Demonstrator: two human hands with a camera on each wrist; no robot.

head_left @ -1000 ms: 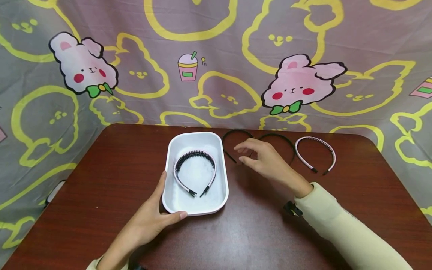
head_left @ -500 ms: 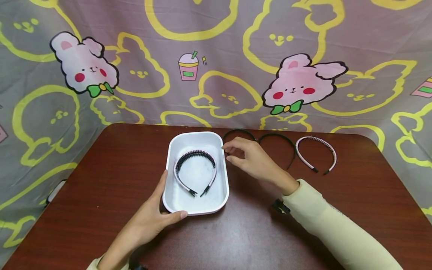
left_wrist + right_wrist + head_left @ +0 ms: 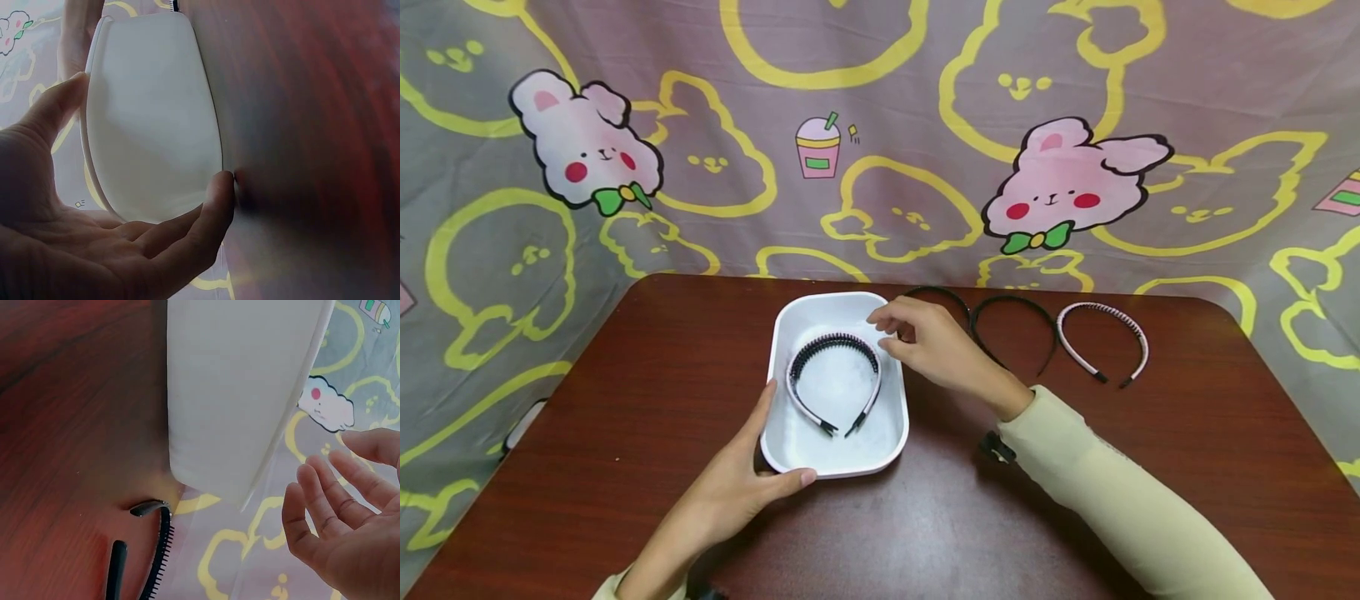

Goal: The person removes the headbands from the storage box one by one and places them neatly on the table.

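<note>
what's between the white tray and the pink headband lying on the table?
In the head view, a black headband, partly hidden by the right hand, then a second black headband, beside the pink headband.

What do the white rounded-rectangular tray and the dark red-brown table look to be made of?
White rounded-rectangular tray: probably plastic, smooth and satin, judging by its moulded-looking rounded corners.
Dark red-brown table: wood or wood-look laminate, lightly glossy; streaky grain and a soft glare show.
</note>
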